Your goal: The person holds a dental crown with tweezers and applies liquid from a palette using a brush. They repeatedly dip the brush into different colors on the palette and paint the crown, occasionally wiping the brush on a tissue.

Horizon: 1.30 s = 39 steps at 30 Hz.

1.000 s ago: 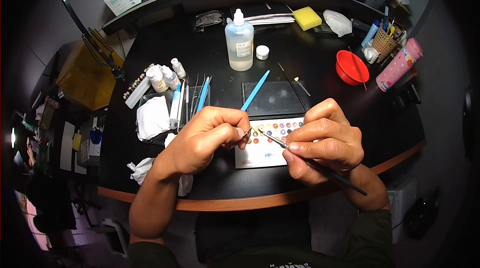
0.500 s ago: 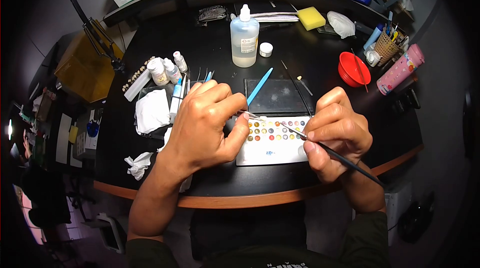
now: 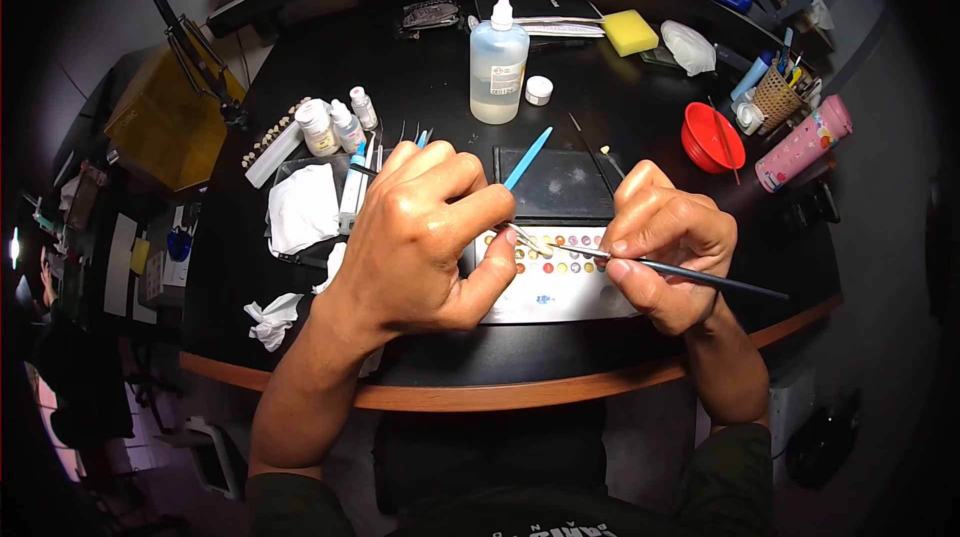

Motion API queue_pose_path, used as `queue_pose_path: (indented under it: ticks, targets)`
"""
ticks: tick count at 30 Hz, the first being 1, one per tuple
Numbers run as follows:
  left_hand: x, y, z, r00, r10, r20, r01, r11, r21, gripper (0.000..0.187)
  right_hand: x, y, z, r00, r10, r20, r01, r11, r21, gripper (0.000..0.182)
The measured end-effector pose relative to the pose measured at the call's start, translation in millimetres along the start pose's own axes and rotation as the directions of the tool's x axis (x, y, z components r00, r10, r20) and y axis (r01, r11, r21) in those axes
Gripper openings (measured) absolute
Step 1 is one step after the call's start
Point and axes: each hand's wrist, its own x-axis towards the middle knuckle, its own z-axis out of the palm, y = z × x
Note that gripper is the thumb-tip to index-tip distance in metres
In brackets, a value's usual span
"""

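Left hand [image 3: 425, 242]: fingers pinched together on a small item, too tiny to identify, above the paint tray [image 3: 560, 292].
Right hand [image 3: 665, 242]: clamped on a thin brush [image 3: 700, 279], tip meeting the left fingertips.

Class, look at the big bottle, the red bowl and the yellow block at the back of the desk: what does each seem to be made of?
Big bottle: likely translucent plastic, since clear liquid shows through its cloudy wall. Red bowl: probably glossy plastic, smooth with a shine. Yellow block: apparently sponge foam, matte and soft-edged.
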Motion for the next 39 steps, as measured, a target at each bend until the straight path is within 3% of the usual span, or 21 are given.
queue_pose_path:
  ticks: [39]
  targets:
    - [-2.1,-0.1,3.1,1.0,-0.01,0.02,0.01,1.0,-0.014,0.007,-0.5,0.7,0.1,0.999,0.029,0.023,-0.029,1.0,-0.003,0.015]
